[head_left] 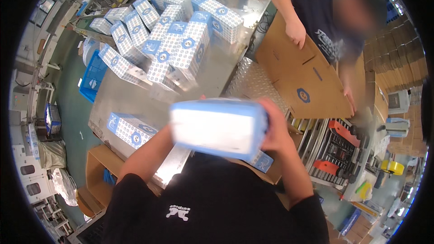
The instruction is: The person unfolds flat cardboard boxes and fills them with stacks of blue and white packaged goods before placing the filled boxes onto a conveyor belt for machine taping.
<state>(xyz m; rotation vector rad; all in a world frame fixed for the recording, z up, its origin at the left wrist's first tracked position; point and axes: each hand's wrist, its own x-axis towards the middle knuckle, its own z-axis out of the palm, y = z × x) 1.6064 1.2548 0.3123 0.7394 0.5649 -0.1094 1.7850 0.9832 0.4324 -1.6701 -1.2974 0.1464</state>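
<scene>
A blue-edged white pack [214,126], smeared by motion, is held up in front of my chest between both hands. My right hand [273,129] wraps round its right end, fingers closed. My left hand [203,97] is mostly hidden behind the pack; only a bit of finger shows over the top edge, and its forearm runs up to the left end. Below and left of the held pack, another patterned blue-and-white pack [131,130] lies on the metal table [217,70]. Partly hidden under my right forearm is a further pack [262,161].
Several similar packs [185,45] stand and lean across the far table. At right, a co-worker's hand [296,32] holds a flat brown carton [300,77] beside a roller machine [337,149] with orange parts. A blue crate [92,79] and an open carton [97,167] are at left.
</scene>
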